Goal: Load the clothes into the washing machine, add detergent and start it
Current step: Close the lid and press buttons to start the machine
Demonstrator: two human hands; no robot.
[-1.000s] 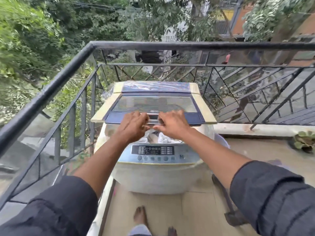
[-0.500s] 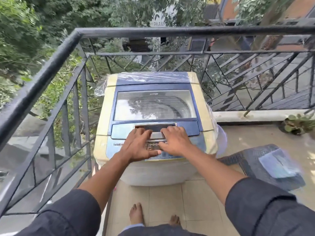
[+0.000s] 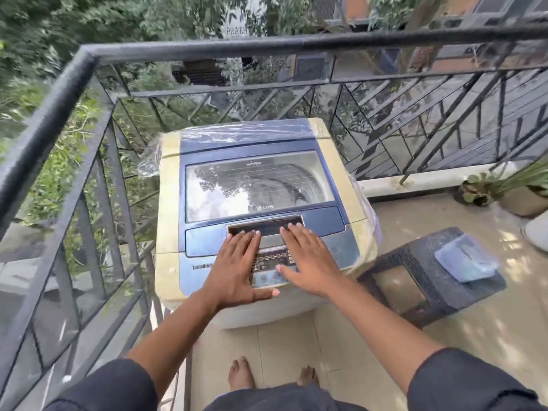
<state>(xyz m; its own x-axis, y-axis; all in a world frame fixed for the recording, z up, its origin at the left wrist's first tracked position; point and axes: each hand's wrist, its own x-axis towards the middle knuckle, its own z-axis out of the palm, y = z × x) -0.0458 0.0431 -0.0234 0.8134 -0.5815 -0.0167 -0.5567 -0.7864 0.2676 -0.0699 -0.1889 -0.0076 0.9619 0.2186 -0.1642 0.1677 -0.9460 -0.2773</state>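
Note:
A top-loading washing machine (image 3: 170,221), cream with a blue top, stands in the balcony corner. Its glass lid (image 3: 258,185) lies flat and closed, so nothing inside shows. My left hand (image 3: 234,268) and my right hand (image 3: 308,259) rest flat, fingers spread, on the front of the machine, either side of the control panel (image 3: 271,264). Their fingertips reach the lid's handle recess (image 3: 267,226). Neither hand holds anything. A bluish detergent pouch (image 3: 465,259) lies on a dark plastic stool (image 3: 421,292) right of the machine.
A black metal railing (image 3: 89,114) closes the balcony on the left and behind the machine. Potted plants (image 3: 504,191) sit at the far right by a low ledge. My bare feet (image 3: 241,373) stand on the tiled floor in front of the machine.
The lid, held half raised a second ago, has come down flat. Both hands have let go of its handle and now lie spread on the machine's front. The view has tilted downward.

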